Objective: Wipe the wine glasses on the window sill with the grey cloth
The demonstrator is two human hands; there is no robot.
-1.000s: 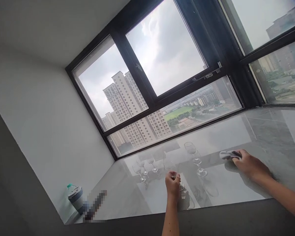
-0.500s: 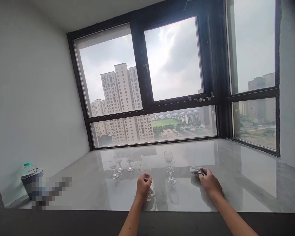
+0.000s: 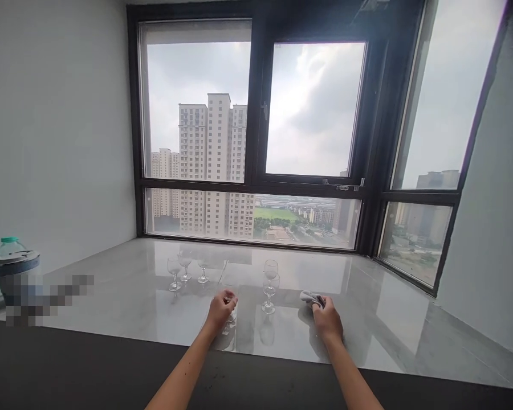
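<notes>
My left hand [image 3: 223, 307] is closed around the stem of a stemmed glass [image 3: 232, 316], which stands upright at the sill's front, its clear bowl hard to see. My right hand [image 3: 327, 320] grips a bunched grey cloth [image 3: 311, 298] just above or on the sill; which one I cannot tell. Between the hands, slightly farther back, is an upright stemmed glass [image 3: 270, 291], with another glass [image 3: 271, 266] right behind it. Left of my left hand three more glasses stand in a group: a front one [image 3: 174, 274], a rear one [image 3: 185, 266] and a right one [image 3: 203, 270].
The glossy grey windowsill [image 3: 123, 296] carries everything and ends at a front edge below my wrists. At far left are a lidded cup [image 3: 15, 267] and a green-capped bottle [image 3: 9, 245], beside a blurred patch. A dark window frame [image 3: 256, 185] rises behind.
The view has levelled and shifted, so the sill and hands appear farther left. Both hands keep their hold on the stemmed glass and the cloth; the other glasses stand as before.
</notes>
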